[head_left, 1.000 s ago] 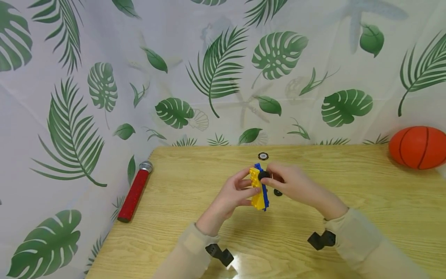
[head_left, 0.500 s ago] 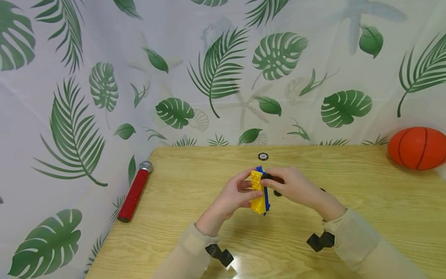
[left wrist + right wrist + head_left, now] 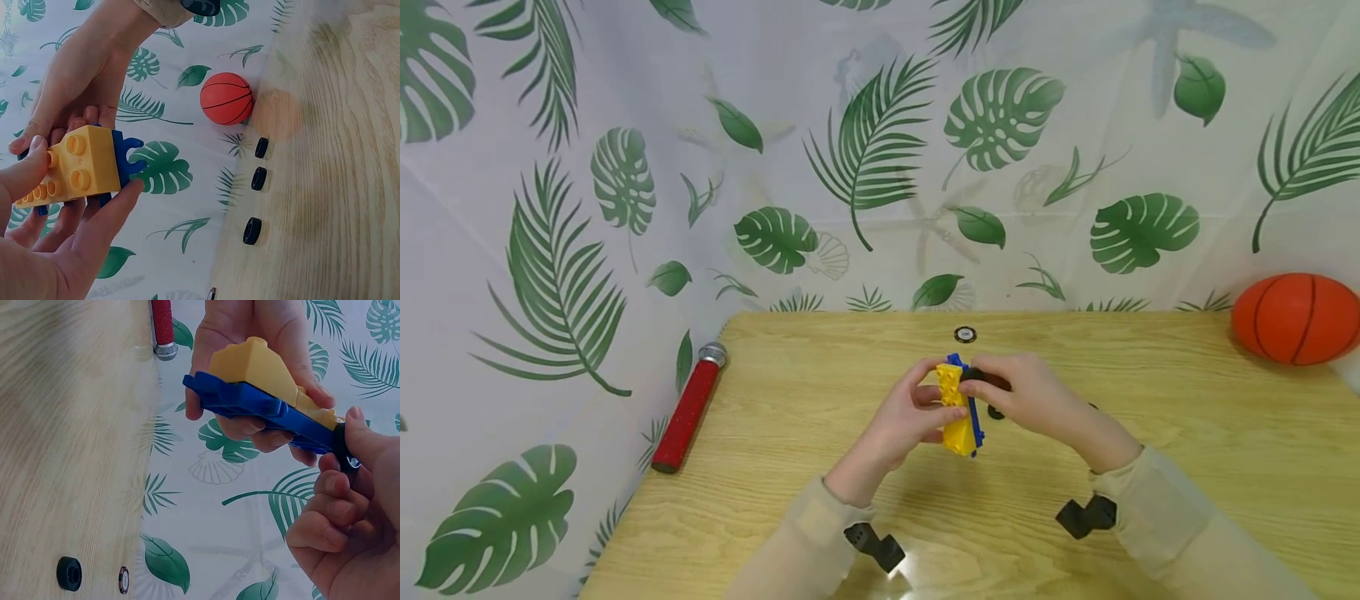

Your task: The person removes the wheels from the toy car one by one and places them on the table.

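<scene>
My left hand (image 3: 895, 421) grips a toy car body built of yellow blocks on a blue base (image 3: 250, 403), held above the table. In the head view its yellow studded side (image 3: 953, 408) faces the camera. A black toy wheel (image 3: 340, 447) is pinched between the thumb and fingers of my right hand (image 3: 1037, 404), against one end of the blue base. Whether the wheel sits on its axle I cannot tell. Several loose wheels lie on the table; the left wrist view shows a near wheel (image 3: 252, 231), a middle wheel (image 3: 258, 179) and a far wheel (image 3: 261, 147).
Behind my hands lies a black-and-white poker chip (image 3: 966, 334) on the wooden table (image 3: 820, 358). A red microphone (image 3: 688, 412) rests at the left edge. An orange basketball (image 3: 1296, 319) sits at the back right, against the leaf-print cloth (image 3: 880, 242).
The toy car body has turned slightly, showing more of its yellow studs. My right fingers have shifted over the wheel, which is now more covered in the head view.
</scene>
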Action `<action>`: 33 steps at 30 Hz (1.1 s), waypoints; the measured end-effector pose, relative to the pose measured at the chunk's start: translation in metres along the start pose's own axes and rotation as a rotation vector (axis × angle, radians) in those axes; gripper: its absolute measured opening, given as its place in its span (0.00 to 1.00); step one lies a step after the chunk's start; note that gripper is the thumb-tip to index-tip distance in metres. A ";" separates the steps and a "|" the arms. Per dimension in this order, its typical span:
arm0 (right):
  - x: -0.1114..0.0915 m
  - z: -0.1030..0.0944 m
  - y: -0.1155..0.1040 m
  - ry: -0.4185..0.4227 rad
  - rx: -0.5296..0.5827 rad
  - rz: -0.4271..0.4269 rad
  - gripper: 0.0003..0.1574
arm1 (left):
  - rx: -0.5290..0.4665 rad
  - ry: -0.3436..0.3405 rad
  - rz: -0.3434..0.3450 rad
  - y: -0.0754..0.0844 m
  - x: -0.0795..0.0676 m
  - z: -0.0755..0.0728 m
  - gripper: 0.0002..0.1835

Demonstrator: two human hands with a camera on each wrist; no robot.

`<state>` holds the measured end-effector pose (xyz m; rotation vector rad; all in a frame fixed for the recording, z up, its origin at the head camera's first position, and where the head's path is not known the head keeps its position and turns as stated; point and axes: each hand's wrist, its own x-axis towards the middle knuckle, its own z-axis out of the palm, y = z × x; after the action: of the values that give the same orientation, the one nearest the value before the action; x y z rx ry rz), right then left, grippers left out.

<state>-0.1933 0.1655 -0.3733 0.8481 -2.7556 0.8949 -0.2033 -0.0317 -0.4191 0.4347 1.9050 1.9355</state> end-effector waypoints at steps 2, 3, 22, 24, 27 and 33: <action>0.000 0.000 0.000 0.011 -0.002 0.005 0.12 | 0.002 0.012 -0.008 0.001 0.001 0.000 0.31; 0.000 0.001 0.000 0.019 0.002 0.004 0.12 | 0.000 0.018 -0.011 0.001 0.001 0.001 0.32; -0.002 -0.004 0.011 0.062 0.075 0.077 0.16 | -0.049 0.137 0.005 0.001 0.002 -0.015 0.33; -0.003 -0.005 0.013 0.073 0.067 0.069 0.17 | -0.053 0.135 0.004 0.001 0.002 -0.015 0.33; -0.005 -0.006 0.016 0.087 0.047 0.059 0.17 | -0.059 0.132 0.007 0.001 0.003 -0.014 0.33; -0.008 -0.010 0.020 0.095 0.029 0.057 0.16 | -0.070 0.135 0.003 0.000 0.004 -0.013 0.33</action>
<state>-0.1982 0.1881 -0.3778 0.7151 -2.7036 0.9608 -0.2129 -0.0409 -0.4192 0.2935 1.9113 2.0735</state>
